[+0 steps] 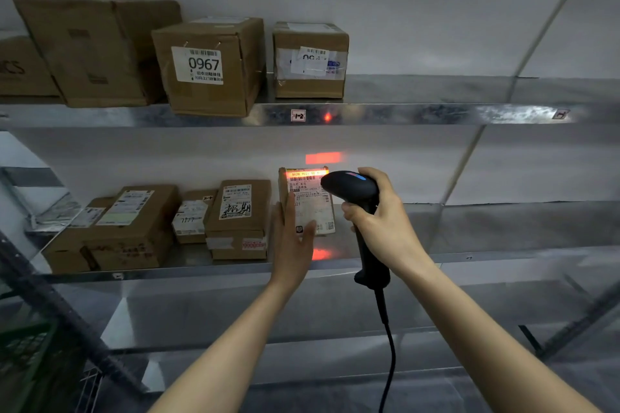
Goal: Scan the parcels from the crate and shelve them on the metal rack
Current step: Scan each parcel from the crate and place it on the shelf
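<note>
Here, the person faces the metal rack (402, 114), both bare arms raised to the middle shelf. The right hand (379, 221) is wrapped fully round the grip of a black handheld scanner (352, 191) — fingers curled tight on the handle, thumb over the back, the head pointed at a parcel (310, 208). A black cable (389, 355) hangs from the base of the handle.

That parcel stands on the middle shelf, label facing out, leaning slightly back. A red-orange scan band lights the top edge of its label; red patches also show on the wall behind, on the shelf in front of it, and on the upper shelf's front edge.

The left hand (292, 238) is flat and loosely open — fingers straight and together, palm against the parcel's left side, thumb lying across the lower label. It steadies rather than grasps.

Just left of it sit more shelved cardboard boxes (235, 221). On the upper shelf, a box labelled 0967 (208, 67) stands among others. A green crate (27, 355) shows dimly at lower left.
</note>
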The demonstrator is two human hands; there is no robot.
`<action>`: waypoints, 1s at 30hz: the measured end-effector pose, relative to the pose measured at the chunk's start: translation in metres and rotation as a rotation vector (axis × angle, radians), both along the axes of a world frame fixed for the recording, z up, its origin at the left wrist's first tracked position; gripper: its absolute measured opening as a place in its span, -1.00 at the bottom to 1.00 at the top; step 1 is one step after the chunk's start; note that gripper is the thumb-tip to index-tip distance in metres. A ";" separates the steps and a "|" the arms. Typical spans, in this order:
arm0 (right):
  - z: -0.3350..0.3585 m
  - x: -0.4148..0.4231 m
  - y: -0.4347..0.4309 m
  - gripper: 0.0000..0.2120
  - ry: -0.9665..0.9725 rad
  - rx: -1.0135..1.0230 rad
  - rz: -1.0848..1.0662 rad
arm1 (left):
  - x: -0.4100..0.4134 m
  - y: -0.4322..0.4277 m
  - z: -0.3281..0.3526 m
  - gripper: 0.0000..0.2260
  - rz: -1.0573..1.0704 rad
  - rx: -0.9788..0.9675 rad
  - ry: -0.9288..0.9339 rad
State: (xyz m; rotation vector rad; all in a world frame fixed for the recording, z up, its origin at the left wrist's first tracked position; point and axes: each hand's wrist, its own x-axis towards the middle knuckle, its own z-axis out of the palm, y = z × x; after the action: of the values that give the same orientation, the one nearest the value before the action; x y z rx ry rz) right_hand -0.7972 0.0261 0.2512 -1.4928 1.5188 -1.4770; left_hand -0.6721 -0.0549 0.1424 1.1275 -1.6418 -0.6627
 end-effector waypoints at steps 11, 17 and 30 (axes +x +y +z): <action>-0.002 0.004 -0.006 -0.55 0.025 0.012 -0.008 | 0.001 -0.004 -0.001 -0.41 -0.016 0.012 -0.013; -0.002 0.005 -0.008 -0.55 0.021 0.013 -0.004 | 0.000 -0.003 0.001 -0.41 -0.026 -0.022 0.013; -0.009 -0.004 -0.012 -0.54 -0.005 0.051 -0.026 | -0.004 -0.014 -0.013 -0.45 -0.033 -0.027 0.058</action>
State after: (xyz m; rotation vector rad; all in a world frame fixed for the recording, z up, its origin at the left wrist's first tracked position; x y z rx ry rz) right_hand -0.8015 0.0138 0.2423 -1.4441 1.5664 -1.4447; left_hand -0.6763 -0.0692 0.1291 1.0544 -1.6184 -0.6860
